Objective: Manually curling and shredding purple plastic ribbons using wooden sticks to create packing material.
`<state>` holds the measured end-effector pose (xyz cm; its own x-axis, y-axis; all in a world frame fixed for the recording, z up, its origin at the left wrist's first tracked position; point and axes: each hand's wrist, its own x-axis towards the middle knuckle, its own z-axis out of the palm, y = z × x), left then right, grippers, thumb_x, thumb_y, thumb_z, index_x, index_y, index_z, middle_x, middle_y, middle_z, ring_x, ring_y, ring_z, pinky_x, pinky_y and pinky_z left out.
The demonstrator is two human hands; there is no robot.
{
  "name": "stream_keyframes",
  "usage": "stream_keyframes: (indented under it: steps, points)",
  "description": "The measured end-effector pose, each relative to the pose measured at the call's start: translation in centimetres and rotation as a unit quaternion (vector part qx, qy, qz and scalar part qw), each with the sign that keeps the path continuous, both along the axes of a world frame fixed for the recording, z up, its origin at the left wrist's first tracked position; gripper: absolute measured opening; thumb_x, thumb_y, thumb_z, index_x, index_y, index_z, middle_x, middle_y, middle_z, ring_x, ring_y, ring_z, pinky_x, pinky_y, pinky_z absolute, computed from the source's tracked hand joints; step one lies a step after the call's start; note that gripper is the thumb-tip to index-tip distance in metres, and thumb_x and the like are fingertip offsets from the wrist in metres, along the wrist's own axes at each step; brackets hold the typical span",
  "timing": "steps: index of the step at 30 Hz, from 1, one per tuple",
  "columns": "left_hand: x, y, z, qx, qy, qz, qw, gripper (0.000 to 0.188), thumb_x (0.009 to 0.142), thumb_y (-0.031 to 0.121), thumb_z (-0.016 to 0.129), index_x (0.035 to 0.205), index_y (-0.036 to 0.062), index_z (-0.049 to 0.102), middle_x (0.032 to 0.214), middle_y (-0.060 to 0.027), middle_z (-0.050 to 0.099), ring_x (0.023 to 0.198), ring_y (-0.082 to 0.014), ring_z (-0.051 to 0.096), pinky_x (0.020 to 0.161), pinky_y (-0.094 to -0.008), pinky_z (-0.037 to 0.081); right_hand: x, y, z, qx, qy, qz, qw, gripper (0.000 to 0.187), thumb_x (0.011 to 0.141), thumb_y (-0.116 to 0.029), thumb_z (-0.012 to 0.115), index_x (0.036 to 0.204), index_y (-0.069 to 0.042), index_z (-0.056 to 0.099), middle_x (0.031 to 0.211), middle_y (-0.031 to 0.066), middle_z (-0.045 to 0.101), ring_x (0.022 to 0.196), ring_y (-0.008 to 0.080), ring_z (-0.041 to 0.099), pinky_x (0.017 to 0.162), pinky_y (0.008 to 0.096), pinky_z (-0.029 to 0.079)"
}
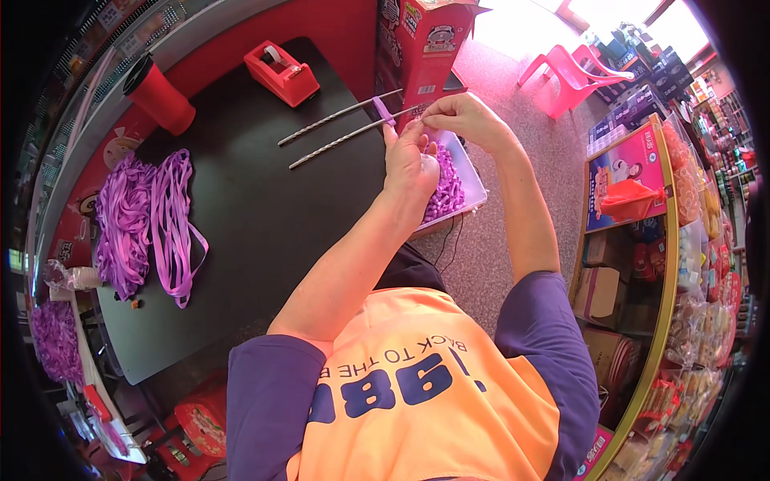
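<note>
Two parallel metal rods with spiral-grooved ends [330,147] stick out over the black table, and a strip of purple ribbon [383,111] is wrapped around both. My left hand [411,168] is closed beside the rods, one finger against the ribbon, thumb and fingertips pinched together. My right hand [469,120] meets it in a pinch at the fingertips; what lies between them is too small to make out. Below the hands stands a white plastic tray [475,200] heaped with small purple ribbon pieces [446,191], partly hidden by my left hand.
Two bundles of long purple ribbon [127,220] lie on the black table [241,240]. Toward its far side are a red tape dispenser [282,74] and a red cylinder [160,96]. A red carton [429,52] rises beyond the hands. Pink chair [568,78] and goods shelf [670,240] are at right.
</note>
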<state>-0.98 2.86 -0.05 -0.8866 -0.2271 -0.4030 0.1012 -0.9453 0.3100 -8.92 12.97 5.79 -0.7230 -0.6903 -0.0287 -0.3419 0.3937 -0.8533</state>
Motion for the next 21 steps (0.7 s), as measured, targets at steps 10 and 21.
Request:
stream_keyframes:
  steps: [10,21]
  points:
    - [0.2,0.2,0.6,-0.068,-0.021,-0.005,0.997,0.065,0.083,0.004,0.061,0.136,0.0268,0.03,0.09,0.0071,0.052,0.079,-0.0086,0.043,0.07,-0.0288,0.037,-0.5,1.4,-2.2,-0.076,-0.061,-0.003,0.995,0.023,0.086,-0.017,0.062,0.1,0.001,0.067,0.086,0.0043,0.066,0.078,0.01,0.06,0.07,0.0235,0.048]
    - [-0.1,0.0,0.1,-0.072,-0.02,-0.013,0.997,0.071,0.082,0.002,0.059,0.139,0.029,0.027,0.095,0.0061,0.051,0.078,-0.0094,0.042,0.071,-0.0306,0.036,1.2,1.9,-5.3,-0.257,-0.172,-0.091,0.947,0.027,0.086,-0.021,0.064,0.103,0.0,0.065,0.091,0.0051,0.065,0.082,0.0099,0.059,0.07,0.0224,0.048]
